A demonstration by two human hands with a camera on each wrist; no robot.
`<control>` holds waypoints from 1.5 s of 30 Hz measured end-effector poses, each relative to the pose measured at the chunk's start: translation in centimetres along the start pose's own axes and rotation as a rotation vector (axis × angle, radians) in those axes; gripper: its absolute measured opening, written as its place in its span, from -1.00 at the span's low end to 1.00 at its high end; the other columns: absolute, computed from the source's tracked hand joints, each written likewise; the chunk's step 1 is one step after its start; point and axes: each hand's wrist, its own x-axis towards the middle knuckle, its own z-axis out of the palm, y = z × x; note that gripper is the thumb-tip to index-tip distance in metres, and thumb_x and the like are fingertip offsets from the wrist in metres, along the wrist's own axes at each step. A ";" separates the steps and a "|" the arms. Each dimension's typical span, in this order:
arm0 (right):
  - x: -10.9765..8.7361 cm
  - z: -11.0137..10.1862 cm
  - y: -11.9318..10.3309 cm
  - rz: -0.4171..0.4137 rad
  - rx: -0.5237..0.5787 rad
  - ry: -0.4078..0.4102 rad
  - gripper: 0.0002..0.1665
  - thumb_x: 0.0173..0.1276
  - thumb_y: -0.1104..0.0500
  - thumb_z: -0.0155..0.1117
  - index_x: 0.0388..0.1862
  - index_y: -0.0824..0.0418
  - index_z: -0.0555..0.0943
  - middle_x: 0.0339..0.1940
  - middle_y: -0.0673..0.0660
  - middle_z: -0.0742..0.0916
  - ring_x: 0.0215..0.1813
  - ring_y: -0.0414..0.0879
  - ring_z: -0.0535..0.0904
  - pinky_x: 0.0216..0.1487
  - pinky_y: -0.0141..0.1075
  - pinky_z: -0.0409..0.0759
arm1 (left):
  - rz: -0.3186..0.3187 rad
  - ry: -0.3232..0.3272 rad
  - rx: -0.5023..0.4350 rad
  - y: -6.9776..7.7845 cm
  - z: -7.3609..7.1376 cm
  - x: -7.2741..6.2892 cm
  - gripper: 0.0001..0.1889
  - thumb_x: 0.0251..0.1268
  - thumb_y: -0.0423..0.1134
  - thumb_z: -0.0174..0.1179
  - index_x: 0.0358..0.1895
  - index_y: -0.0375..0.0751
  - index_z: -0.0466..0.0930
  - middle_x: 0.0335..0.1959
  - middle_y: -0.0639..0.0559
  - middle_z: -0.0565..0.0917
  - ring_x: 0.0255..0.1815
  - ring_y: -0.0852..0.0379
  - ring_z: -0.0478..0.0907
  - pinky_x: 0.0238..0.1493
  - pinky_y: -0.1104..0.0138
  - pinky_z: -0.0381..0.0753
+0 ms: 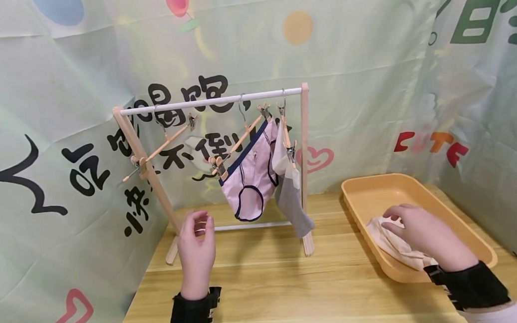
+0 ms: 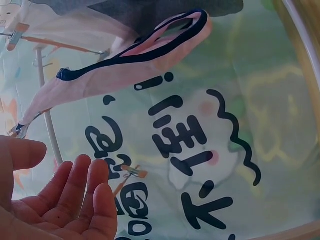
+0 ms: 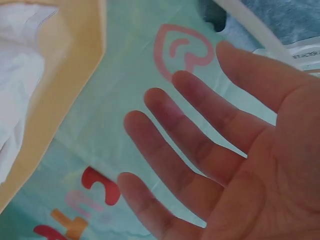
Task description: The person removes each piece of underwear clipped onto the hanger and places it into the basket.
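Observation:
My left hand (image 1: 197,248) is raised in front of the small drying rack, fingers loosely bent and holding nothing. Behind it, pink underpants (image 1: 254,172) with dark navy trim hang by clips from a hanger (image 1: 239,145). A grey and white sock (image 1: 290,199) is clipped to the hanger at the rack's right end. Over the orange-yellow basin (image 1: 388,182) is my right hand (image 1: 418,228), its fingers spread loosely in the right wrist view. Below that hand a pale cream cloth (image 1: 387,240) lies in the basin, partly hidden by the hand.
The wooden rack (image 1: 152,184) with a white top bar (image 1: 218,101) stands at the back of the wood-grain table (image 1: 267,291). A bare clip hanger (image 1: 167,143) hangs at its left end. Printed curtains (image 1: 360,64) enclose the back and sides.

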 end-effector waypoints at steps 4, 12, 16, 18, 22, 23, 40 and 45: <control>0.1 0.2 -1.1 0.001 0.031 0.040 -0.76 0.43 0.04 0.39 -0.12 0.20 0.73 -0.22 0.15 0.75 -0.16 0.13 0.68 -0.14 0.06 0.63 | -0.002 -0.003 0.002 0.0 0.1 -0.1 -0.83 0.45 -0.36 0.27 0.00 -0.35 0.64 -0.16 -0.15 0.72 -0.16 -0.03 0.66 -0.15 0.50 0.58; 0.6 0.5 -3.0 0.022 0.086 0.118 -0.81 0.47 0.06 0.37 -0.12 0.17 0.73 -0.18 0.14 0.77 -0.10 0.13 0.68 -0.09 0.06 0.63 | -0.002 -0.010 0.010 0.0 0.2 -0.1 -0.82 0.45 -0.36 0.28 0.01 -0.35 0.64 -0.17 -0.15 0.72 -0.15 -0.03 0.67 -0.16 0.42 0.61; 1.0 0.6 -3.9 0.010 0.098 0.185 -0.82 0.46 0.09 0.37 -0.12 0.18 0.74 -0.19 0.14 0.78 -0.17 0.09 0.69 -0.17 0.02 0.64 | -0.010 -0.010 0.016 0.1 0.2 -0.3 -0.82 0.44 -0.36 0.28 0.01 -0.35 0.64 -0.18 -0.14 0.74 -0.18 -0.03 0.67 -0.17 0.33 0.65; 1.1 0.7 -4.4 -0.001 0.102 0.231 -0.84 0.45 0.11 0.38 -0.13 0.17 0.74 -0.20 0.14 0.78 -0.21 0.06 0.68 -0.22 -0.03 0.63 | -0.014 -0.012 0.018 0.1 0.3 -0.3 -0.82 0.44 -0.36 0.28 0.01 -0.34 0.64 -0.19 -0.14 0.74 -0.19 -0.02 0.67 -0.17 0.31 0.66; 1.4 1.2 -5.6 -0.036 0.111 0.326 -0.90 0.41 0.15 0.42 -0.18 0.16 0.74 -0.24 0.12 0.77 -0.24 0.03 0.67 -0.25 -0.06 0.61 | -0.018 -0.015 0.015 0.2 0.3 -0.4 -0.82 0.44 -0.36 0.28 0.01 -0.35 0.64 -0.19 -0.15 0.75 -0.18 -0.01 0.67 -0.17 0.37 0.64; 1.6 1.3 -5.9 -0.046 0.112 0.344 -0.91 0.40 0.16 0.43 -0.19 0.16 0.74 -0.25 0.12 0.77 -0.25 0.03 0.67 -0.24 -0.06 0.60 | -0.018 -0.015 0.014 0.2 0.4 -0.4 -0.82 0.44 -0.36 0.28 0.01 -0.35 0.64 -0.19 -0.15 0.74 -0.18 -0.01 0.67 -0.17 0.38 0.63; 1.9 2.4 -8.6 -0.083 0.153 0.486 -0.95 0.35 0.19 0.48 -0.26 0.11 0.74 -0.35 0.00 0.73 -0.31 -0.08 0.64 -0.32 -0.16 0.58 | -0.021 -0.035 0.029 0.3 0.7 -0.5 -0.82 0.45 -0.34 0.28 0.01 -0.32 0.64 -0.17 -0.13 0.74 -0.16 -0.01 0.67 -0.15 0.38 0.62; 1.8 2.5 -8.6 -0.076 0.161 0.502 -0.94 0.33 0.19 0.50 -0.28 0.12 0.74 -0.37 -0.01 0.72 -0.34 -0.10 0.61 -0.36 -0.20 0.56 | -0.015 -0.043 0.033 0.2 0.8 -0.5 -0.82 0.44 -0.36 0.28 0.01 -0.34 0.64 -0.18 -0.14 0.74 -0.17 -0.04 0.67 -0.14 0.25 0.68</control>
